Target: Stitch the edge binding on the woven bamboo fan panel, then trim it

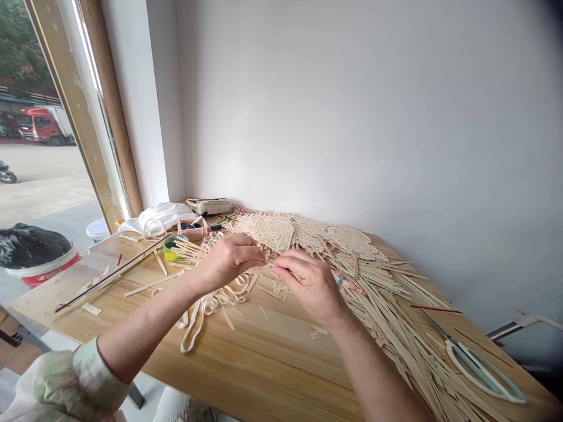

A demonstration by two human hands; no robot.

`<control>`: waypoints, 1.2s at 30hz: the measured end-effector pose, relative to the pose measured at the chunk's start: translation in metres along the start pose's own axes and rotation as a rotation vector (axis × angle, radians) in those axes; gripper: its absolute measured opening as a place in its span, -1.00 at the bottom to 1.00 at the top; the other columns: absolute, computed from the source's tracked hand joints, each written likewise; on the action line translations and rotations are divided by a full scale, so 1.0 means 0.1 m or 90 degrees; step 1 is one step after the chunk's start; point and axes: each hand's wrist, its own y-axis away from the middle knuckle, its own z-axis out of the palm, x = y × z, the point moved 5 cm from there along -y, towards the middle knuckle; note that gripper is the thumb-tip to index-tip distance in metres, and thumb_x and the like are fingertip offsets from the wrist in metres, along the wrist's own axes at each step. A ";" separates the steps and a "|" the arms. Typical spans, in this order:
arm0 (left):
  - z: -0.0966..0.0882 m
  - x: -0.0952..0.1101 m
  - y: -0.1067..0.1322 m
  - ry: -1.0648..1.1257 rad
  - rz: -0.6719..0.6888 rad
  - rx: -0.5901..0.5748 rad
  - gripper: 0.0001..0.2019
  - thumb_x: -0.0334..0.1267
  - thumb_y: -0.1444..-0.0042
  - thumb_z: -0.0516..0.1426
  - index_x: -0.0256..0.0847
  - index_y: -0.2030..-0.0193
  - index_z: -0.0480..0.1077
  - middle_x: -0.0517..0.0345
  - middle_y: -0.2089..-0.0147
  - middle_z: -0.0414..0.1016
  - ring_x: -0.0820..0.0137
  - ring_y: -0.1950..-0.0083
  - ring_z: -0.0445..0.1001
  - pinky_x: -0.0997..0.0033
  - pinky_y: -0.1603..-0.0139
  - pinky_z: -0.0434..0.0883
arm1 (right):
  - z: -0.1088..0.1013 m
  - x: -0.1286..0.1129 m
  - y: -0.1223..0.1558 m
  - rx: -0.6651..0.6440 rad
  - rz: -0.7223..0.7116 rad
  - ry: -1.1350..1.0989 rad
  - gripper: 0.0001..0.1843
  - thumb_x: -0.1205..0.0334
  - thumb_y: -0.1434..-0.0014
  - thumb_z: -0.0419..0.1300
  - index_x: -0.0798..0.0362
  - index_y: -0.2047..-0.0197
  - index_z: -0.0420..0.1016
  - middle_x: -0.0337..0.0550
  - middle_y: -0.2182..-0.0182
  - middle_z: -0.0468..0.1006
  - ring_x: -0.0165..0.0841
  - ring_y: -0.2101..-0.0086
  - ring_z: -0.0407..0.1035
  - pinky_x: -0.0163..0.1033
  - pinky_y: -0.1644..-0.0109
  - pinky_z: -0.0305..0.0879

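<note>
My left hand (233, 259) and my right hand (313, 286) meet over the middle of the wooden table, thumbs and fingers pinched close together. Something small and pale shows between the fingertips, too small to name. Below my left hand, a loose white ribbon (197, 322) lies in curls on the table; whether it runs up to my fingers I cannot tell. Behind the hands are flat woven pieces (272, 233) with shaped outlines. Many long, pale flat strips (382, 313) spread beside and behind my right hand.
Scissors (479, 363) with pale handles lie at the right on the table (264, 375). Toward the left back are a green-yellow tape roll (171, 251), a pink box (193, 232), white cloth (160, 217) and a dark thin rod (112, 274). A lined bucket (41, 264) stands beyond the left edge.
</note>
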 end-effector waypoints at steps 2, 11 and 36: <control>-0.03 0.00 -0.02 -0.050 0.010 -0.021 -0.83 -0.29 -0.13 0.05 -0.28 0.39 0.42 0.14 0.48 0.40 0.46 0.38 0.33 0.51 0.36 0.28 | 0.02 0.00 0.00 -0.001 -0.003 0.009 -0.84 0.50 -0.08 0.10 0.12 0.44 0.45 -0.15 0.50 0.46 -0.42 0.46 0.32 -0.33 0.38 0.25; -0.03 0.10 0.08 -0.211 -0.181 -0.109 -0.84 -0.36 -0.14 0.00 -0.19 0.35 0.40 0.15 0.30 0.40 0.51 0.46 0.34 0.56 0.54 0.20 | 0.10 0.02 0.01 0.002 0.022 -0.011 -0.85 0.47 -0.09 0.09 0.10 0.41 0.44 -0.15 0.46 0.47 -0.39 0.42 0.35 -0.31 0.34 0.27; 0.15 -0.10 0.22 0.376 -0.338 -0.007 -0.86 -0.29 -0.04 0.13 -0.32 0.33 0.46 0.11 0.41 0.44 0.52 0.46 0.44 0.55 0.47 0.46 | 0.09 -0.03 0.08 0.008 0.050 -0.038 -0.85 0.47 -0.10 0.09 0.11 0.41 0.45 -0.14 0.47 0.45 -0.42 0.43 0.34 -0.33 0.36 0.27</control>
